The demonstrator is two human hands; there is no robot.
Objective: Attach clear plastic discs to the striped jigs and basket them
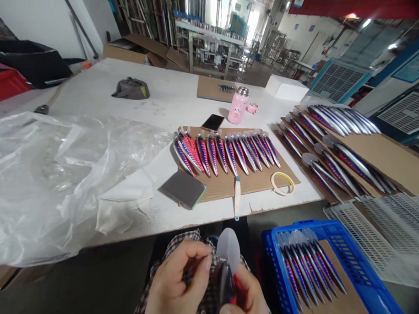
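Note:
Low in the view, over my lap, both hands hold one fishing lure point(228, 266) with a clear round lip and a dark, red-marked body. My left hand point(176, 286) is closed, thumb and fingers pinching near the lip. My right hand point(247, 295) grips the body from below. On the table ahead, a row of several pink-and-blue striped lures point(226, 152) lies on a cardboard sheet point(251, 183). A grey sanding block point(183, 189), a white craft knife point(237, 198) and a tape ring point(282, 183) lie on or beside that sheet.
A blue crate point(357, 266) holding more lures stands at my right knee. Cardboard sheets with silver lures point(336, 148) fill the right side, above a white mesh tray point(390, 224). Crumpled clear plastic point(41, 176) covers the left. A phone point(212, 122) and pink bottle point(239, 105) sit farther back.

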